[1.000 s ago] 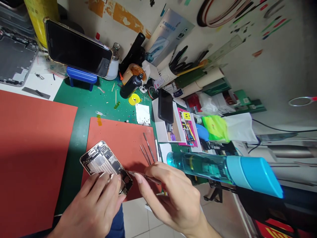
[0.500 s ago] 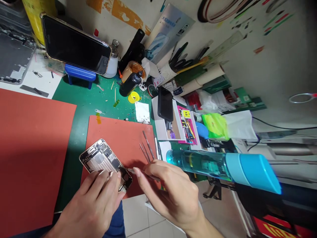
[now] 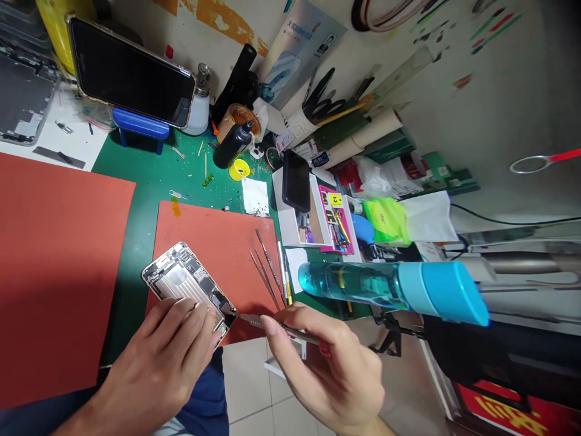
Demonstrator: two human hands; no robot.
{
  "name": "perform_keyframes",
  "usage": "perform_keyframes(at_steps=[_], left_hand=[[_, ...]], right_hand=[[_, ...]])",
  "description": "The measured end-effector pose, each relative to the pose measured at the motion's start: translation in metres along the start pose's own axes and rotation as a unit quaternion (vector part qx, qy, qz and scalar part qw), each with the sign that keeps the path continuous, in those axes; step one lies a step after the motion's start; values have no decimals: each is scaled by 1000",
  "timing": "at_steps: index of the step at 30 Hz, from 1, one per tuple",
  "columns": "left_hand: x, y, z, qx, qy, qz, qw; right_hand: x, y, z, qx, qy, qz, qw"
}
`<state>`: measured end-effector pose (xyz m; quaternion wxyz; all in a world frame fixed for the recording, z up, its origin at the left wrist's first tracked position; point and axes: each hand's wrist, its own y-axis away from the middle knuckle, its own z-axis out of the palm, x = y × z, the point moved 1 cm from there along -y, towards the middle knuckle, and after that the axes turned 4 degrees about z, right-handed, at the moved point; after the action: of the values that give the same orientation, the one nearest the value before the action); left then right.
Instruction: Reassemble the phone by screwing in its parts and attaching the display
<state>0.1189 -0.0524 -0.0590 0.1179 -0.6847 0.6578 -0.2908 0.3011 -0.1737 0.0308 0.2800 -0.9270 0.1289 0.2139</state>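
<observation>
While left hand point(image 3: 166, 357) grips the opened phone point(image 3: 184, 281), right hand point(image 3: 331, 366) pinches a metal tool point(image 3: 265, 323).

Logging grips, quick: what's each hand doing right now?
Left hand: holding the opened silver phone chassis.
Right hand: fingers pinching a thin metal tool.

Not much here can be read. The box point(image 3: 302, 45) leaning at the back carries blue lettering across its top, too blurred to make out. A yellow tag point(image 3: 336, 199) on the pink tray point(image 3: 325, 212) shows what looks like a 2. The red sign point(image 3: 508, 415) at lower right has large yellow characters, cut off at the edge. Labels inside the open phone point(image 3: 186, 280) are too fine to read.
</observation>
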Motion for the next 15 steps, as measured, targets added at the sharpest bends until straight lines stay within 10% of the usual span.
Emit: perform_keyframes(at_steps=[15], left_hand=[[0,-5,-2,-24,7,-6,1000]], right_hand=[[4,9,11,-16,13,15,1000]])
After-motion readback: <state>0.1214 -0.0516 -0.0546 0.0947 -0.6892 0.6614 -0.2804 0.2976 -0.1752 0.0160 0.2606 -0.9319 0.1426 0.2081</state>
